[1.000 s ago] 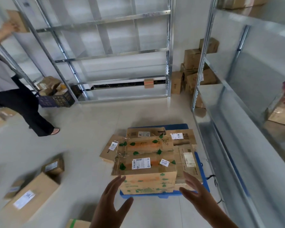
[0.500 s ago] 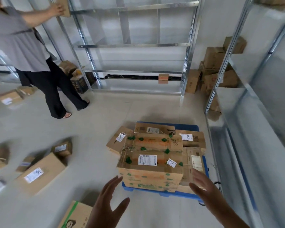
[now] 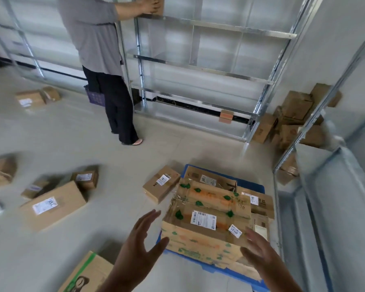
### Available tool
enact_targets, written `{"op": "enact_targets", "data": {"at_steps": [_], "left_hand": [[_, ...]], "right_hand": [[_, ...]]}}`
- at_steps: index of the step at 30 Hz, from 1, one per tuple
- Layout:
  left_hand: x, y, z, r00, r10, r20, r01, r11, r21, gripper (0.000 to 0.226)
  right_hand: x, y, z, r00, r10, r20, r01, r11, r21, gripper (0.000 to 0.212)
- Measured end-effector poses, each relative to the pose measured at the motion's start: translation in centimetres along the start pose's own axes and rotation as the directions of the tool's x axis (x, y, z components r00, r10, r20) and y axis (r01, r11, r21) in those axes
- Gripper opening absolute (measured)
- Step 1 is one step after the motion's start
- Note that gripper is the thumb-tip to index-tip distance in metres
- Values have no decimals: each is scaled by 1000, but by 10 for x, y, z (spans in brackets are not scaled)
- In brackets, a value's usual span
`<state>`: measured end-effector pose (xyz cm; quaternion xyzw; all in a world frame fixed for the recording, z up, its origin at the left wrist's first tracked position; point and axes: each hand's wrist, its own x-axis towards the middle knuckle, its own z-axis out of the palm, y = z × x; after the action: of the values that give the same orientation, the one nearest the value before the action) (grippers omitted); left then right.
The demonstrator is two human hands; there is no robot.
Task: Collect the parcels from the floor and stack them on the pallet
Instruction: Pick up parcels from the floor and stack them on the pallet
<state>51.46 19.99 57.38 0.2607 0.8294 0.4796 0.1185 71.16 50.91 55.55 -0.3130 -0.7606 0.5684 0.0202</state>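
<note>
A blue pallet (image 3: 250, 185) lies on the floor at lower right, loaded with cardboard parcels. On top sits a large carton with green leaf prints (image 3: 207, 226) and white labels. My left hand (image 3: 139, 245) hovers open just left of that carton, and my right hand (image 3: 259, 247) hovers open at its right front corner; neither touches it. A labelled parcel (image 3: 160, 186) leans against the pallet's left side. More parcels lie on the floor to the left: a long flat box (image 3: 53, 205), a small box (image 3: 85, 179) and a green-striped carton (image 3: 86, 275) by my left arm.
Another person (image 3: 101, 60) stands at the back metal shelving (image 3: 198, 66), holding a box on a shelf. A second shelf unit (image 3: 329, 186) runs along the right. Boxes are piled in the far right corner (image 3: 291, 119). Further parcels (image 3: 30, 99) lie at far left.
The view has swung left, showing more floor parcels and the other person. Both my hands stay open near the top carton, now slightly higher beside it.
</note>
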Motion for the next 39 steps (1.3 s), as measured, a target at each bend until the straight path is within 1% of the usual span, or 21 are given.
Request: {"op": "enact_targets", "data": {"at_steps": [3,4,5,7,8,9,10,11,13,15,17,19,22,24,27,30,34,39], "left_hand": [[-9,-14,-28,989,-53,-138,47,998,-40,66],[-14,-17,-39,979,-77,-191,68,996,-54,66],[-18,-20,-49,967,-99,-233,86,994,-64,67],[-33,-26,-70,930,-147,-338,125,988,-86,66],[-43,-28,-80,904,-165,-393,141,986,-90,66],[-53,-29,-90,875,-183,-449,158,983,-93,66],[-61,-29,-98,844,-208,-494,180,978,-104,66],[-74,-29,-107,801,-248,-545,214,969,-126,65],[-100,-24,-120,693,-315,-649,270,947,-173,63],[-126,-12,-128,575,-354,-737,298,930,-214,65],[-151,-1,-128,431,-396,-811,323,907,-271,64],[-174,11,-123,313,-435,-845,331,883,-332,63],[-196,22,-116,189,-452,-872,356,859,-368,62],[-209,23,-113,128,-465,-876,353,847,-398,63],[-222,16,-115,88,-486,-870,346,834,-430,61],[-230,-4,-129,78,-490,-868,324,836,-443,62],[-230,-38,-150,119,-546,-830,272,821,-501,61],[-223,-83,-171,195,-590,-783,277,799,-533,63]], "right_hand": [[22,-38,38,991,-68,115,78,994,-82,62],[30,-51,51,980,-108,164,125,987,-97,60],[36,-64,61,966,-150,212,177,977,-115,64],[53,-92,89,914,-226,336,278,954,-113,79],[64,-104,105,884,-247,396,310,945,-103,81],[75,-115,122,850,-262,458,334,939,-83,78],[86,-123,137,816,-270,511,344,937,-54,69],[98,-132,156,772,-273,575,348,937,-22,61],[118,-148,191,674,-272,687,350,936,27,56],[130,-166,224,566,-270,779,363,930,59,56],[136,-184,257,436,-260,862,390,917,79,58],[136,-196,287,338,-250,907,408,908,98,62],[125,-205,323,220,-284,933,425,889,170,60],[117,-205,341,176,-275,945,415,891,182,61],[109,-203,357,142,-257,956,409,894,180,63],[104,-206,372,143,-235,962,427,891,154,64],[106,-212,390,218,-214,952,444,891,99,61],[117,-223,407,314,-206,927,467,883,38,62]]}}
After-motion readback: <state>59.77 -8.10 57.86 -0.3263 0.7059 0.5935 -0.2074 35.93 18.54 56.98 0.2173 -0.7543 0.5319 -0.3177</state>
